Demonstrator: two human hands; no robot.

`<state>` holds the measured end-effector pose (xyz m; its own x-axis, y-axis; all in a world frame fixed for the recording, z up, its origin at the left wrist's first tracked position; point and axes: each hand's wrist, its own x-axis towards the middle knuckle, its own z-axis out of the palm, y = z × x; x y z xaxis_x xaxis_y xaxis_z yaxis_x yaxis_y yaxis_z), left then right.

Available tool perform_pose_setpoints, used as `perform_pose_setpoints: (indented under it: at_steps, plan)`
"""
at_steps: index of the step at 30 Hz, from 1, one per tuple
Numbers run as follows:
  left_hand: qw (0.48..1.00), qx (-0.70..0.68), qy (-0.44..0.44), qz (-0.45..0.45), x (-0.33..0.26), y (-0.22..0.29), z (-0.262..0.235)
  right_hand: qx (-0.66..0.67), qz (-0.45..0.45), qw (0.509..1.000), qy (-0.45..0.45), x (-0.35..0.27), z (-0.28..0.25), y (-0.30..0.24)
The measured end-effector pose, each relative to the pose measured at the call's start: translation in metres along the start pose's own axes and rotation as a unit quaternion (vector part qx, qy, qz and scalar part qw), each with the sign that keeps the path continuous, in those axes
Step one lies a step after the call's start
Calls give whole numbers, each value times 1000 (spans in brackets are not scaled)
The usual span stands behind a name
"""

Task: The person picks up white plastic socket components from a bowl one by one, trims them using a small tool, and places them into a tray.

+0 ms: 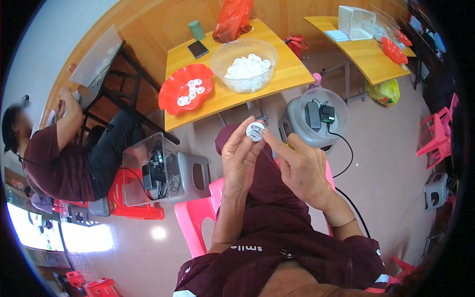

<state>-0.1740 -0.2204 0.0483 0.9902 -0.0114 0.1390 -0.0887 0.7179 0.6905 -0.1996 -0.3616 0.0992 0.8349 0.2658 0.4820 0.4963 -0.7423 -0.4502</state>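
Between the thumb and fingers of my left hand (238, 156) is a small round white plastic part (256, 131) with grey metal pieces on its face. It is held up above my lap, face toward me. My right hand (303, 168) is beside it, index fingertip against the part's right edge. The other right fingers are curled, and a bit of yellow shows among them; I cannot make out what it is. Beyond my hands, a clear bowl (217, 55) holds a heap of similar white parts. A red wavy-rimmed bowl (170, 84) holds several more.
Both bowls stand on a yellow table (292, 64) with a phone (198, 49), a green canister (196, 30) and a red bag (234, 20). On the right, a grey stool (297, 119) carries a clear tub with black adapters; its cable reaches the floor. A person (54, 153) sits at left.
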Motion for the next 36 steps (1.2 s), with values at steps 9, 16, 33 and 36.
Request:
perform_pose_setpoints:
  at_steps: [9,16,33,36]
  plan:
    - [999,-33,-11,7,-1,4,-3,-3,-27,1000,-11,2,10,-1]
    - [997,-12,38,58,-1,-4,-3,-2,-28,999,17,-1,28,-2]
    - [987,18,107,123,1,-16,-3,-31,-27,999,15,-3,49,4]
    - [989,6,104,104,0,-13,-3,-3,-24,1000,10,-2,39,3]
